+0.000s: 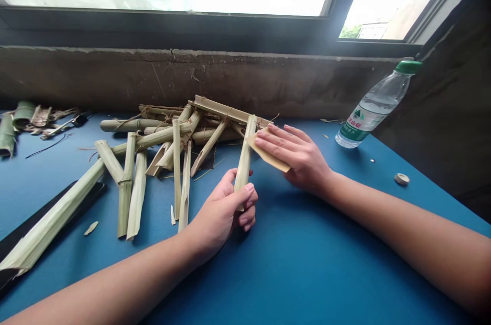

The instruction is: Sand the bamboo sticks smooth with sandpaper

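The left hand curls around an upright bamboo strip, while the right hand presses folded sandpaper against it.

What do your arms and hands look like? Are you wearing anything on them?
The left arm and right arm are bare, with no sleeves showing. The left hand and right hand wear no gloves, rings or watch. The fingers are slim, with short nails.
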